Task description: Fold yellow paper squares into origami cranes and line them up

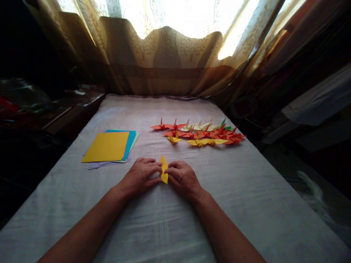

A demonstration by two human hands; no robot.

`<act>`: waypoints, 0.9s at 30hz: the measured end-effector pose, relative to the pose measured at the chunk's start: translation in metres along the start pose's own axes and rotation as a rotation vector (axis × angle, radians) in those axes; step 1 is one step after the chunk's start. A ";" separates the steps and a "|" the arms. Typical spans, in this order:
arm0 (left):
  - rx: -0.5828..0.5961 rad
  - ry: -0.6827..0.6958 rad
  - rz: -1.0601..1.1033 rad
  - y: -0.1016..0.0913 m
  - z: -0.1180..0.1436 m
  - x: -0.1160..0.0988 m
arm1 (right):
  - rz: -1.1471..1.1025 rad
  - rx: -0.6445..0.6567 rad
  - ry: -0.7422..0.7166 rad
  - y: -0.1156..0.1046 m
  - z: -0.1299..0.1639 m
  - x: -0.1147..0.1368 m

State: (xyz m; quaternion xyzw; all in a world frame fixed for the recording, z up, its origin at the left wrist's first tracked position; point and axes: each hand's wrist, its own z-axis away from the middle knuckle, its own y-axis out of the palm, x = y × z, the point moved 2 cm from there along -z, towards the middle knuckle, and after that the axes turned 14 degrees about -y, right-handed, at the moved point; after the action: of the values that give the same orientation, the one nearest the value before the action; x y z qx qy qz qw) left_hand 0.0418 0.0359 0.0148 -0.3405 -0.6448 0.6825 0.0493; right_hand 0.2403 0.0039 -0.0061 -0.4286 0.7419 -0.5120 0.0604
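**Asker:** While your arms are stretched out like that, what lies under them?

**Me:** A long surface under a pale cloth (153, 226); it reads to me as a bed, running up to the curtain (167, 62) with bright light behind it. It is the biggest thing before me.

**Asker:** And on the cloth?

**Me:** To my left, well apart from my hands, a stack of paper sheets (108, 148), a yellow one on top, blue and pale edges showing beneath. Farther up and to my right, a cluster of folded paper cranes (203, 133) in red, orange, yellow, cream and a bit of green, lying close together.

**Asker:** Your hands?

**Me:** My left hand (139, 175) and right hand (182, 177) rest on the cloth, fingertips facing each other, nearly meeting.

**Asker:** What sits between them?

**Me:** A small yellow folded paper (163, 170), narrow, pointing away from me, lying on the cloth in front of me. Each grip is pinched onto it, left fingers on its left edge, right fingers on its right edge.
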 end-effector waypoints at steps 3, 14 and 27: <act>-0.014 -0.019 0.007 0.001 0.000 -0.002 | -0.031 -0.010 0.059 0.002 -0.003 0.000; -0.097 -0.211 0.151 0.011 -0.008 -0.011 | 0.000 0.025 0.263 0.004 -0.015 0.001; -0.190 -0.309 0.180 0.018 -0.010 -0.017 | -0.047 -0.089 0.320 0.010 -0.015 0.002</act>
State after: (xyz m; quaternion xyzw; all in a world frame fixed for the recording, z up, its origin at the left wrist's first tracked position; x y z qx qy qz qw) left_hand 0.0662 0.0326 0.0056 -0.2912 -0.6732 0.6644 -0.1436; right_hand 0.2256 0.0139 -0.0061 -0.3613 0.7537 -0.5416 -0.0895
